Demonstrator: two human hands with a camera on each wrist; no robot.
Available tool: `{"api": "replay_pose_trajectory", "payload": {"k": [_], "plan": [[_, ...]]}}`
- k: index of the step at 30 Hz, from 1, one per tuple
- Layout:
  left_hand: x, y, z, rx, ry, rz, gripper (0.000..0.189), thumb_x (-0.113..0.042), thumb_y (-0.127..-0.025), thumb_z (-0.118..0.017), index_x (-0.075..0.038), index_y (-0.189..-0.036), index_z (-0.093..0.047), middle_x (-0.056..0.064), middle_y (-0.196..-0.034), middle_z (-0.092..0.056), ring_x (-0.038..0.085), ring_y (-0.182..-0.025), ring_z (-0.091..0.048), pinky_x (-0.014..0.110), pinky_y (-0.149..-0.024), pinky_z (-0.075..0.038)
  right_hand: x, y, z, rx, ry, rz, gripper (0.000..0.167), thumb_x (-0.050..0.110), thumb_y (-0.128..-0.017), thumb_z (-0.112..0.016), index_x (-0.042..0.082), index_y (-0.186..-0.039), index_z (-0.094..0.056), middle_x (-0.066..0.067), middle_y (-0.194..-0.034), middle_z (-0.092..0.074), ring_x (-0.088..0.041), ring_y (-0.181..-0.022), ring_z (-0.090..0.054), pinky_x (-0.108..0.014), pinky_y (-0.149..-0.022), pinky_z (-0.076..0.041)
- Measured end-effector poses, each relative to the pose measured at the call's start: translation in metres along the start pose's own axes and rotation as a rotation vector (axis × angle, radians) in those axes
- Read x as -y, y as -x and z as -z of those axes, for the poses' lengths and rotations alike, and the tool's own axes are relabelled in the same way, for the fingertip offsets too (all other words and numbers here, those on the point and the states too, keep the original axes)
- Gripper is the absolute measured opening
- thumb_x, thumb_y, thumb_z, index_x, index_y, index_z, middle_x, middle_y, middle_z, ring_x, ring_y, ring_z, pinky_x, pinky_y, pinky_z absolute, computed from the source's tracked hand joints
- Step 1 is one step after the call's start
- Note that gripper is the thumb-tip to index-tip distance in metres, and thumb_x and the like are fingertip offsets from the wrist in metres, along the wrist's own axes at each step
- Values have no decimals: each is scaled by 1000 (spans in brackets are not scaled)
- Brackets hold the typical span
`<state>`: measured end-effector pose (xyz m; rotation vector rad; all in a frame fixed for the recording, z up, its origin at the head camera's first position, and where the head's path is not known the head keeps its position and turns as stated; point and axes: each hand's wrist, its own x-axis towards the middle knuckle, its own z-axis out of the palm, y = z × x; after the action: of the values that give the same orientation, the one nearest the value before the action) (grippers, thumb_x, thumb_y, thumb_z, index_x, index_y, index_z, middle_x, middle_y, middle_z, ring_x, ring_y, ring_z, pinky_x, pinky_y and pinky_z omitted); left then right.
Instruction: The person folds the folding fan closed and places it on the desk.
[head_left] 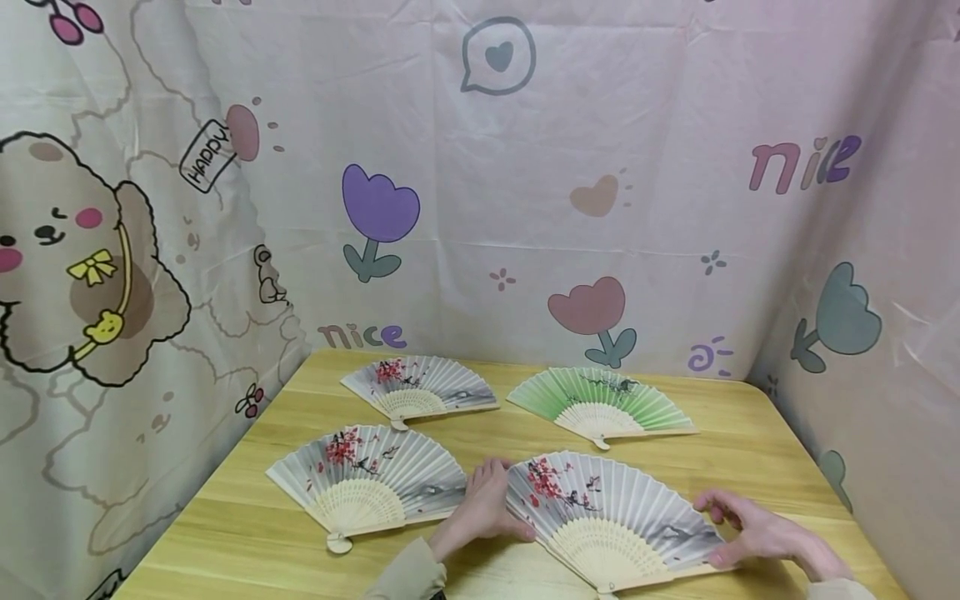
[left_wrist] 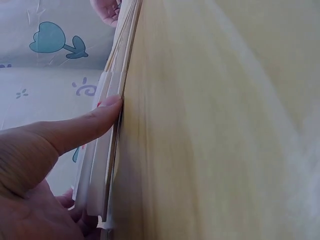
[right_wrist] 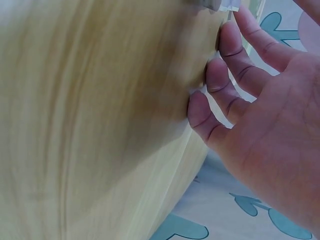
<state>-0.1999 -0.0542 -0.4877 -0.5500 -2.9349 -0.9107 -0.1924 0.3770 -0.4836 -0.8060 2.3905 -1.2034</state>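
A grey-white folding fan point(head_left: 611, 508) with red blossoms lies spread at the front right of the table. My left hand point(head_left: 487, 502) grips its left edge. In the left wrist view the left thumb point(left_wrist: 95, 126) presses along the stacked ribs point(left_wrist: 102, 165), with the other fingers behind them. At the fan's right end is my right hand point(head_left: 757, 531), thumb at the lower edge and fingers loosely bent by the upper rim. Its fingertips point(right_wrist: 200, 107) rest at the wooden surface in the right wrist view; the fan is mostly hidden there.
Left of the hands lies a matching blossom fan point(head_left: 367, 479), spread out. Behind it is another grey blossom fan point(head_left: 416, 387), with a green fan point(head_left: 600, 400) to its right. A printed cloth point(head_left: 480, 167) hangs around the wooden table point(head_left: 232, 508).
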Motion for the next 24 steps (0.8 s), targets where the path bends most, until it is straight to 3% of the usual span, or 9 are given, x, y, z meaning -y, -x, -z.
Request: {"api": "replay_pose_trajectory", "payload": {"k": [9, 16, 24], "plan": [[2, -3, 4, 21, 187, 52, 97, -25, -54, -99, 4, -130, -48, 22, -115, -63, 36, -107, -57, 58, -103, -50, 4, 0, 0, -6, 4, -70, 46, 11, -85, -78, -5, -117, -49, -9, -101, -42, -3, -81, -35, -23, -62, -25], [7, -4, 7, 35, 371, -6, 86, -12, -58, -96, 3, -127, -48, 16, -112, -65, 31, -103, -62, 57, -101, -55, 8, 0, 0, -18, 9, -155, 49, 17, -85, -79, -4, -118, -50, -10, -102, -43, -1, -81, -32, -24, -62, -25], [6, -4, 11, 3, 436, -46, 85, -8, -59, -95, 3, -128, -47, 18, -115, -67, 31, -103, -64, 56, -102, -55, 11, -2, -1, -49, -2, -245, 51, 20, -84, -81, -4, -118, -52, -9, -100, -45, -2, -79, -34, -23, -61, -26]]}}
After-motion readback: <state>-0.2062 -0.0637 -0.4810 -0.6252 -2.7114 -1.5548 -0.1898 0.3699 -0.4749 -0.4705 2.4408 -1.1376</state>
